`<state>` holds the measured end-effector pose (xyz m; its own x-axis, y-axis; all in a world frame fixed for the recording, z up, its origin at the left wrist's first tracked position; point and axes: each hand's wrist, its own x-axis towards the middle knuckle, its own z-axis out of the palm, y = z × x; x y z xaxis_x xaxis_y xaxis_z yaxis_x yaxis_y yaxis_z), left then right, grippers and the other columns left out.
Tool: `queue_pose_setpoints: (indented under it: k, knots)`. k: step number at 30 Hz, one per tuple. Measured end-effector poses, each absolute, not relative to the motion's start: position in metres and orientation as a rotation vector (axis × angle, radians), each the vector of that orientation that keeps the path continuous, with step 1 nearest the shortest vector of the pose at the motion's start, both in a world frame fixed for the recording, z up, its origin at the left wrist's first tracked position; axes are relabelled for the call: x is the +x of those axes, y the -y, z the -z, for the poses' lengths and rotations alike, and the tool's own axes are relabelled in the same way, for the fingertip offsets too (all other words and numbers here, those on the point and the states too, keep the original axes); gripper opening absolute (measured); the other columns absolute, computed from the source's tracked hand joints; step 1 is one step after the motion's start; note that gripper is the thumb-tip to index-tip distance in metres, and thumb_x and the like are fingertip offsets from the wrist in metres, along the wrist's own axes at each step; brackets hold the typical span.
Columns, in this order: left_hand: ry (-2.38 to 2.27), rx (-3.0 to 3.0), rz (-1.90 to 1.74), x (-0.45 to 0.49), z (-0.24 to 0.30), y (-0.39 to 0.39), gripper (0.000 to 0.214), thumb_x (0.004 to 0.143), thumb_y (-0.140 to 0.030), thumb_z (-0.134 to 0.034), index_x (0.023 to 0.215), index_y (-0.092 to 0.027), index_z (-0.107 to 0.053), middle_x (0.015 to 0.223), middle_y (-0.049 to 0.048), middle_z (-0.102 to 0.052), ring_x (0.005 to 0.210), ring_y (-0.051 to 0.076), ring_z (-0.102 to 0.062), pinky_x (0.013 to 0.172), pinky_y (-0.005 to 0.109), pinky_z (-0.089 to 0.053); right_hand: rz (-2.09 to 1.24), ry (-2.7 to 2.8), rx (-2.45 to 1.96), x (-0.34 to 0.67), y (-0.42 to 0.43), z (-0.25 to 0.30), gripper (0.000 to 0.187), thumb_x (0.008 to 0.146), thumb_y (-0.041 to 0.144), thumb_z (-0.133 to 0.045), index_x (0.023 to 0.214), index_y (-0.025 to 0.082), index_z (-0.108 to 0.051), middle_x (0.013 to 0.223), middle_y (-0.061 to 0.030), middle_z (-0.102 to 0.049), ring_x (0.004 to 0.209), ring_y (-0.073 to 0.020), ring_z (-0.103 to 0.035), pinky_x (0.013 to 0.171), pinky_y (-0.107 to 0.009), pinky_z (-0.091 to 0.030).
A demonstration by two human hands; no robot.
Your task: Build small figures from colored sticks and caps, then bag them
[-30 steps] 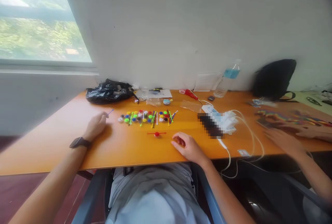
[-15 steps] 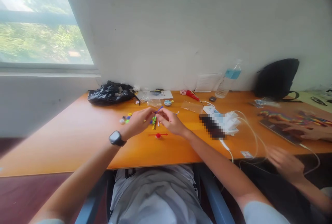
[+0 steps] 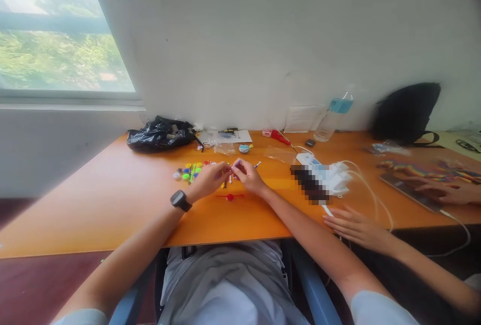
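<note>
While fingers [image 3: 224, 167] pinch together, left hand [image 3: 209, 180] meets right hand [image 3: 248, 177].

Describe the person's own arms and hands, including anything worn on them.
Both arms are bare from the short light grey sleeves down to the fingers. The left hand has a black watch with a dark squarish face strapped at its wrist. The right hand has nothing at its wrist. Neither hand is gloved; any rings would be too small to tell.
</note>
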<state>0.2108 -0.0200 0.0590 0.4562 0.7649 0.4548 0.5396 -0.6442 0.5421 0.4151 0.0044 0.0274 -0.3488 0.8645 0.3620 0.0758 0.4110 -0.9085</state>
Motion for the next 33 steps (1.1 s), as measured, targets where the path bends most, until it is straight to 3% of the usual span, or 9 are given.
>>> queue_pose_setpoints:
  k: [8, 11, 15, 19, 25, 33]
  knots:
    - [-1.165, 2.445, -0.976, 0.208, -0.058, 0.02, 0.025, 0.103, -0.037, -0.056, 0.113, -0.023, -0.074, 0.087, 0.0027, -0.077, 0.071, 0.015, -0.064, 0.07, 0.026, -0.045, -0.972, 1.726, -0.863, 0.423, -0.003, -0.023, 0.028, 0.1, 0.051, -0.057, 0.094, 0.024, -0.055, 0.085, -0.0002, -0.065, 0.079, -0.0179, -0.066, 0.075, -0.03, -0.056]
    - [-1.256, 2.53, -0.953, 0.183, -0.07, 0.005, 0.027, 0.102, -0.04, -0.055, 0.104, -0.025, -0.077, 0.096, 0.0039, -0.079, 0.079, 0.017, -0.067, 0.074, 0.028, -0.047, -0.932, 1.68, -0.873, 0.429, -0.005, -0.026, 0.027, 0.103, 0.05, -0.054, 0.098, 0.024, -0.055, 0.096, -0.0031, -0.07, 0.086, -0.0192, -0.07, 0.079, -0.032, -0.058]
    - [-1.517, 2.439, -0.931, 0.131, -0.077, -0.026, 0.025, 0.093, -0.041, -0.06, 0.095, -0.023, -0.078, 0.09, 0.0049, -0.079, 0.07, 0.019, -0.066, 0.066, 0.028, -0.046, -0.783, 1.678, -0.84, 0.438, -0.009, -0.032, 0.023, 0.104, 0.046, -0.052, 0.097, 0.023, -0.055, 0.103, -0.0067, -0.072, 0.096, -0.0218, -0.073, 0.09, -0.037, -0.057]
    - [-1.621, 2.376, -0.769, 0.092, -0.065, -0.04, 0.025, 0.085, -0.041, -0.063, 0.09, -0.022, -0.08, 0.088, 0.005, -0.079, 0.068, 0.019, -0.066, 0.063, 0.027, -0.047, -0.692, 1.761, -0.875, 0.442, -0.007, -0.033, 0.021, 0.106, 0.041, -0.046, 0.098, 0.024, -0.056, 0.1, -0.0051, -0.071, 0.092, -0.0213, -0.071, 0.085, -0.034, -0.054]
    - [-1.636, 2.329, -0.581, 0.066, -0.053, -0.039, 0.026, 0.077, -0.042, -0.07, 0.092, -0.024, -0.082, 0.091, 0.0056, -0.08, 0.068, 0.021, -0.067, 0.06, 0.027, -0.046, -0.508, 1.999, -1.023, 0.441, 0.006, -0.034, 0.022, 0.105, 0.03, -0.04, 0.105, 0.027, -0.062, 0.078, 0.001, -0.066, 0.07, -0.0197, -0.062, 0.071, -0.03, -0.043]
    - [-1.613, 2.292, -0.539, 0.065, -0.047, -0.044, 0.022, 0.074, -0.042, -0.071, 0.082, -0.026, -0.084, 0.095, 0.0082, -0.081, 0.081, 0.026, -0.071, 0.067, 0.03, -0.051, -0.413, 1.909, -1.047, 0.441, 0.015, -0.045, 0.024, 0.107, 0.041, -0.044, 0.099, 0.027, -0.062, 0.073, 0.0013, -0.063, 0.064, -0.0185, -0.058, 0.067, -0.029, -0.039]
